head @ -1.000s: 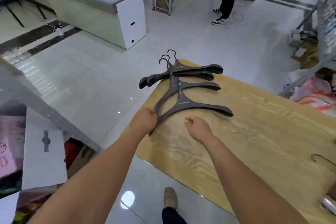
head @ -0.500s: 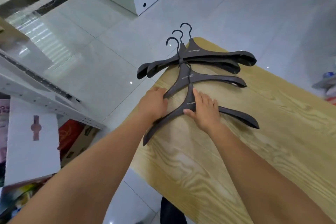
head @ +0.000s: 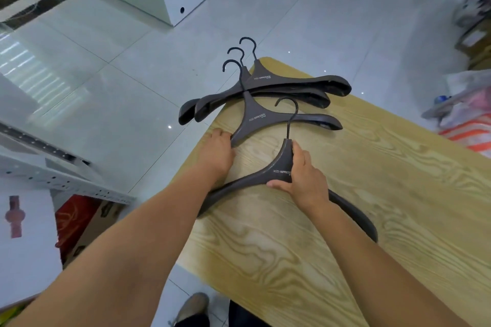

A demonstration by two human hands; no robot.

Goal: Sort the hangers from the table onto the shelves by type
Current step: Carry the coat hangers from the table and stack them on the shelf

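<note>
Right hand (head: 305, 180) grasps the nearest hanger (head: 279, 170) at its neck; left hand (head: 216, 152) clasps an arm of the next hanger (head: 255, 117). Probably stiff and light; the neck grips best.

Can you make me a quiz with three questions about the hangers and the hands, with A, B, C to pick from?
1. Where is the left hand? A on the floor; B at the left arm of the second hanger; C on a hook.
2. How many hangers lie on the table? A two; B four; C six.
3. What is the right hand doing? A lying flat; B pointing up; C gripping the nearest hanger.
Answers: 1 B, its fingers hold that arm's end. 2 B, four dark hangers show, each with a hook. 3 C, thumb and fingers curl round its neck.
</note>
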